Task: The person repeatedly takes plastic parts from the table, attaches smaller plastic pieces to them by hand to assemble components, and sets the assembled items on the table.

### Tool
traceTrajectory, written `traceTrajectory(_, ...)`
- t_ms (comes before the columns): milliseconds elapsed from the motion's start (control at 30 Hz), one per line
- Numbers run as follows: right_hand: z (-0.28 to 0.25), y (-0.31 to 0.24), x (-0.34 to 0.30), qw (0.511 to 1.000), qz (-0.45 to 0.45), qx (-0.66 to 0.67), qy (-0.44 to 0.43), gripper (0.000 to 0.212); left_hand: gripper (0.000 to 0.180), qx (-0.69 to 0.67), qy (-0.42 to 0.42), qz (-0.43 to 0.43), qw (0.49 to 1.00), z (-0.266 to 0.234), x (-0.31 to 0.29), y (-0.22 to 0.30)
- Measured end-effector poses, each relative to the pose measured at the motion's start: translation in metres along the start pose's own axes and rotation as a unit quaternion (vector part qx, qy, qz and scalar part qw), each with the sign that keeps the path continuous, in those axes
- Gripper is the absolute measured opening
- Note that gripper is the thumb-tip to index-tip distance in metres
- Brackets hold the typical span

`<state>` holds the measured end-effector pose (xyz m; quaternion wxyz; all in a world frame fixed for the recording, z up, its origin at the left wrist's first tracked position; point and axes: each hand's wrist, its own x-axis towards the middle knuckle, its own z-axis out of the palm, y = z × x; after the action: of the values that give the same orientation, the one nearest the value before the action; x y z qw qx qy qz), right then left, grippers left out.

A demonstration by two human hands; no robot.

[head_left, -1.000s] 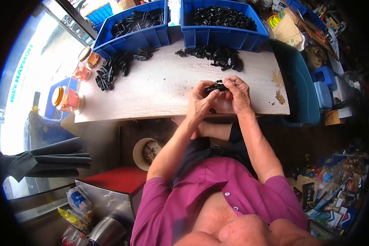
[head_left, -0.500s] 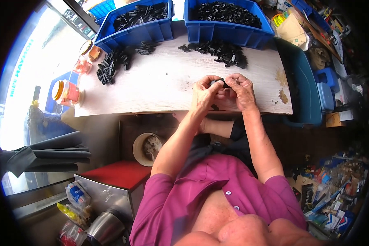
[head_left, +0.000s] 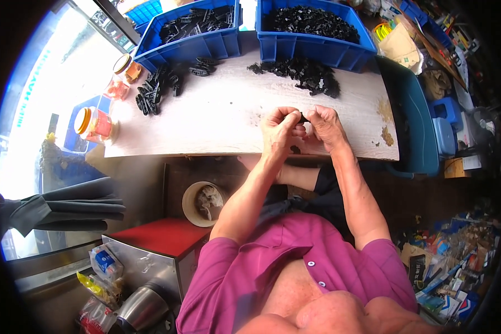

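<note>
The table point(head_left: 206, 128), pale and wood-grained, spans the work area. Its near edge runs beneath both wrists; its right edge borders a teal tub point(head_left: 420, 122). Two blue bins stand side by side along the far side: the left bin point(head_left: 195, 51) and the right bin point(head_left: 317, 49), each holding black parts. A loose right heap point(head_left: 312, 80) of small black pieces lies in front of the right bin. A left heap point(head_left: 153, 92) of longer black pieces lies in front of the left bin, near lidded jars point(head_left: 97, 126) at the table's left edge. Pale surface extends from the left hand to the left heap, and a narrower strip separates the fingers from the right heap.

Both forearms reach forward and converge. The left hand point(head_left: 280, 127) is raised above the near edge, fingers curled, thumb pressing on the part. The right hand point(head_left: 327, 127) faces it, thumb and bent fingers drawn together; whether it also grips cannot be determined.

The black part point(head_left: 303, 117) is located between the two thumbs. It is small and dark, mostly covered by the fingers; its full shape is hidden.
</note>
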<state>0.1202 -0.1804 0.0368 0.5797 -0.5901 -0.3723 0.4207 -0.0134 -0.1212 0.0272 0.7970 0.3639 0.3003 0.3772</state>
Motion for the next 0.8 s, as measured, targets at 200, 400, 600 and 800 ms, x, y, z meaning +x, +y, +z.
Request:
traceTrajectory(200, -0.011, 0.021, 0.003, 0.998, -0.017, 0.047, 0.036, 0.028, 0.019, 0.018, -0.046, -0.036, 0.998, 0.000, 0.004, -0.001)
traceTrajectory(400, -0.006, 0.013, -0.001, 0.986, -0.004, 0.154, 0.061, 0.025, 0.027, 0.504, 0.138, 0.366, 0.770, -0.063, 0.107, 0.039)
traceTrajectory(600, -0.010, 0.012, -0.001, 0.981, -0.003, 0.182, 0.071, 0.027, 0.022, 0.708, 0.105, 0.396, 0.575, -0.085, 0.164, 0.061)
traceTrajectory(800, -0.012, 0.007, 0.001, 0.975, 0.007, 0.201, 0.094, 0.029, 0.013, 0.718, 0.072, 0.399, 0.565, -0.084, 0.163, 0.055)
